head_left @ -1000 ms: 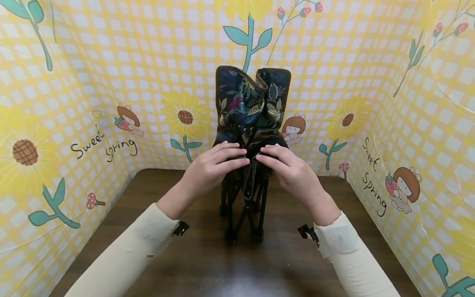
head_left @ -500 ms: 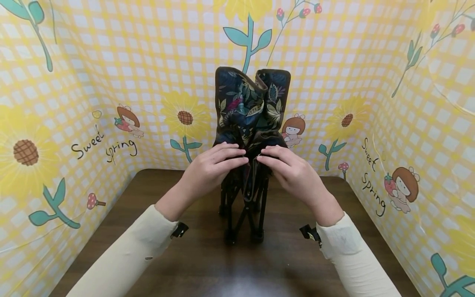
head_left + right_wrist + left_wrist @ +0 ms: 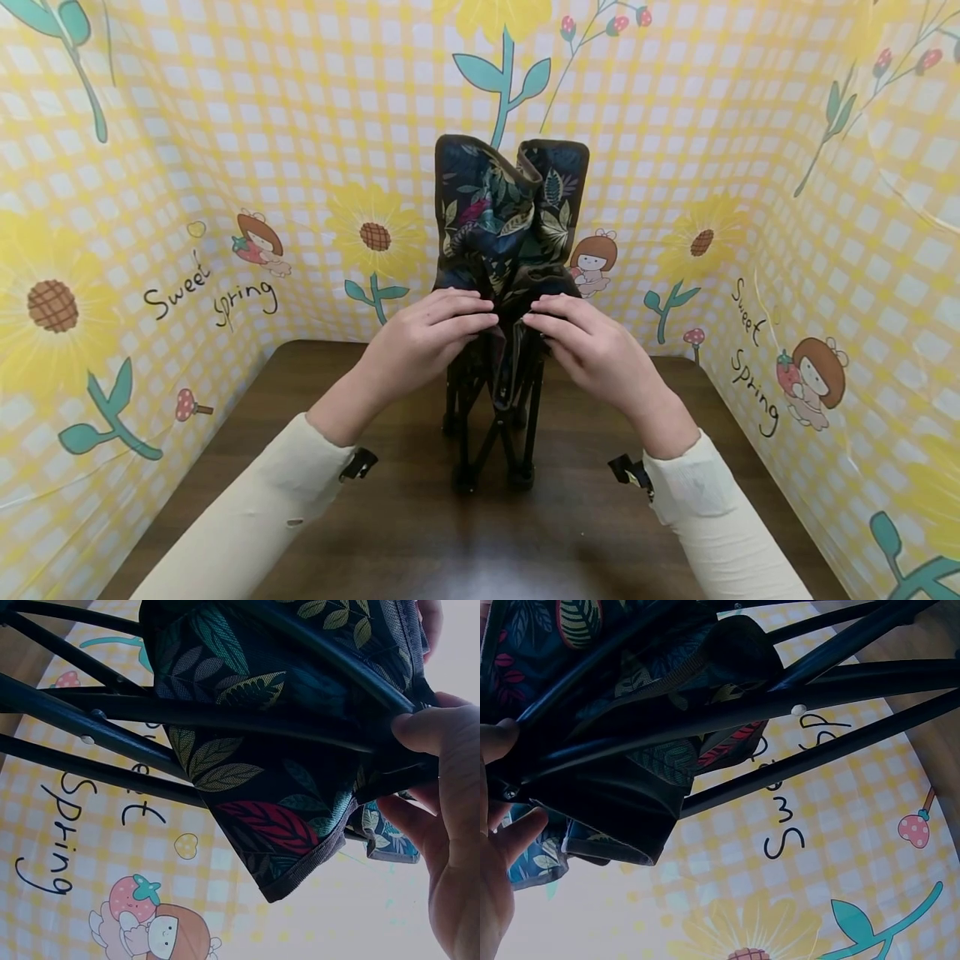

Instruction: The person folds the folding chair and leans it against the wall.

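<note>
Shift: left hand (image 3: pixel 416 337) and right hand (image 3: pixel 603 346) have been drawn slightly apart; the chair (image 3: pixel 506 221) is kept in place.
Head: the chair is stood, folded narrow, on the table (image 3: pixel 390 525).
Left wrist: bars (image 3: pixel 727 715) are gripped at their ends, thumb and fingers part-closed.
Right wrist: bars are likewise pinched by thumb and fingers.

The folding chair (image 3: pixel 511 287) blocks the middle, with free table (image 3: pixel 517 537) before it.
</note>
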The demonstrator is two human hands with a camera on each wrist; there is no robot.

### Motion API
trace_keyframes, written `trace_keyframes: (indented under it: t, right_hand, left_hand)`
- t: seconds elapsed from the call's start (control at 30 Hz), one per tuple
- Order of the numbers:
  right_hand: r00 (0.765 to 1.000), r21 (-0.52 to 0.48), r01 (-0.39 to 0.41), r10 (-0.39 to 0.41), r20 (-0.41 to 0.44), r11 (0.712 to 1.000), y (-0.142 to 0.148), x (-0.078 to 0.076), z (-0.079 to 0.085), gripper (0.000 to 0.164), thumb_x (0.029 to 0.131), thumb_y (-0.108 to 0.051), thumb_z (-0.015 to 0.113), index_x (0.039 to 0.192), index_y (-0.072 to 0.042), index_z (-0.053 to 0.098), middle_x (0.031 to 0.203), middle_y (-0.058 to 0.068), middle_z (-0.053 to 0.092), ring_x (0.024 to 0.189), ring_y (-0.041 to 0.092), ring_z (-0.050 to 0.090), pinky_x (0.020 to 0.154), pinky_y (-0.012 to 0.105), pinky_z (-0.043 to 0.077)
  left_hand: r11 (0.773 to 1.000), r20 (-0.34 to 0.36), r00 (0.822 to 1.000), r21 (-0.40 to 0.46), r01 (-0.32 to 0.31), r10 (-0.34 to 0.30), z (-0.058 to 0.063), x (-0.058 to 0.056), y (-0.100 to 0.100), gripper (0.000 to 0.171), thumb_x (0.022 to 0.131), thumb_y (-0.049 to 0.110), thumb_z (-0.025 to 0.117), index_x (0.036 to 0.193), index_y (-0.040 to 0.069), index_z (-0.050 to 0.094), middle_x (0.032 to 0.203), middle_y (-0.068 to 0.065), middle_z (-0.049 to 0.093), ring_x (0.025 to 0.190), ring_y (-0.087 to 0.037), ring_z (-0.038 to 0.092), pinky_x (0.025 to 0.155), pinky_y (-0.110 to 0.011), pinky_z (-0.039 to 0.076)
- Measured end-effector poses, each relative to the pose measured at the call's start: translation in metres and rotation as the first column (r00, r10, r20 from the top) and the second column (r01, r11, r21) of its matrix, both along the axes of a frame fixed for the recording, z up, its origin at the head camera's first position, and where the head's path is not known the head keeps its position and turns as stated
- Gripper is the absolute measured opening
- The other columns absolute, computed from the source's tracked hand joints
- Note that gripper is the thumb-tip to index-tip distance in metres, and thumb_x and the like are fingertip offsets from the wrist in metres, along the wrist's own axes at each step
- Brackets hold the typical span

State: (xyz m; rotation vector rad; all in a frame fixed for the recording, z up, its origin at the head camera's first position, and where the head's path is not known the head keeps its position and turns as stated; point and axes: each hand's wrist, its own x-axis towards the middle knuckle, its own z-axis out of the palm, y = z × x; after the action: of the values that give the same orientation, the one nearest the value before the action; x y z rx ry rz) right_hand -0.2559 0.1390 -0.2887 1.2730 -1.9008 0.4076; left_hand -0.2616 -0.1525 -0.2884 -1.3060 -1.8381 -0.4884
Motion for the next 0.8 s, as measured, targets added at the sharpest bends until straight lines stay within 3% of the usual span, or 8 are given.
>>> trace_keyframes:
  t: [0.5,0.8]
  right_hand:
    - [0.997,-0.018,0.057,-0.056,0.052,0.998,0.007,0.002,0.001,0.051,0.087,-0.007,0.081,0.136,-0.01,0.066,0.137,0.012,0.064,0.132,0.031,0.057,0.117,0.042,0.042]
    - [0.993,-0.073,0.1,-0.094,0.076,0.992,0.014,0.003,-0.001,0.056,0.083,-0.013,0.087,0.135,-0.01,0.067,0.137,0.012,0.064,0.131,0.03,0.057,0.114,0.038,0.044]
  left_hand:
    - [0.999,0.082,0.997,0.039,-0.012,0.009,0.002,0.003,-0.004,0.048,0.086,0.01,0.084,0.132,0.011,0.07,0.134,-0.01,0.068,0.127,-0.027,0.061,0.11,-0.04,0.048]
    - [0.995,0.168,0.983,0.054,-0.079,0.068,0.002,0.007,-0.012,0.055,0.085,0.02,0.086,0.136,0.015,0.067,0.141,-0.004,0.063,0.134,-0.026,0.055,0.112,-0.038,0.046]
